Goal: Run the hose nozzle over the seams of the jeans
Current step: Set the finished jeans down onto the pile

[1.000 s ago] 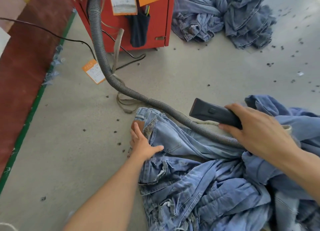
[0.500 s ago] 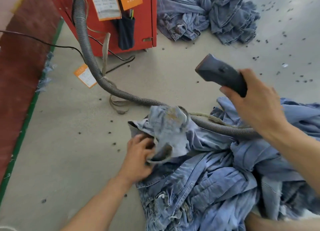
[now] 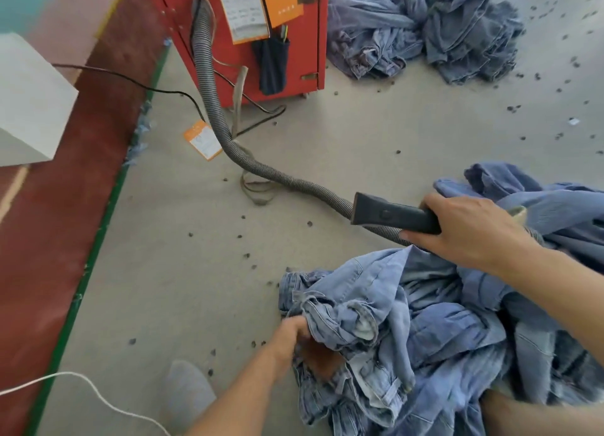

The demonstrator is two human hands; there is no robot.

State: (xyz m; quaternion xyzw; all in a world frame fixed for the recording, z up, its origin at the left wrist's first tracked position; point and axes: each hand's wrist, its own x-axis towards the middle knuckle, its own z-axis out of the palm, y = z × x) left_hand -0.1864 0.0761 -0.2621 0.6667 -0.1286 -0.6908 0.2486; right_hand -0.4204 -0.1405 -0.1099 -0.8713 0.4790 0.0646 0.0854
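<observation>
Right hand (image 3: 470, 229) is wrapped round the dark hose nozzle (image 3: 392, 214), which is held level, mouth pointing left, above the floor and clear of the denim. Left hand (image 3: 295, 337) is blurred; its fingers are dug into the bunched waistband end of the jeans (image 3: 369, 308) – a grip on the cloth is shown, finger detail cannot be told.

The jeans lie crumpled on the grey floor (image 3: 196, 272) between the two forearms, on top of a larger heap of denim (image 3: 490, 354) that spreads to the right edge. The nozzle is just beyond their far edge, not touching any seam.

The grey ribbed hose (image 3: 225, 135) is run from the nozzle across the floor and up the front of a red machine (image 3: 307, 36); papers and an orange tag are hung on it. A black cable (image 3: 130, 82) and a loose strap are laid by its base, an orange card (image 3: 202, 139) beside the hose. A second denim pile (image 3: 425, 27) is stacked at top right. Dark specks are scattered over the floor. A white block (image 3: 29, 99) and a white cord (image 3: 81, 383) are seen at left.

Against the frame half a second ago – the nozzle is lowered from its raised tilt, and the jeans are pulled nearer and flatter.
</observation>
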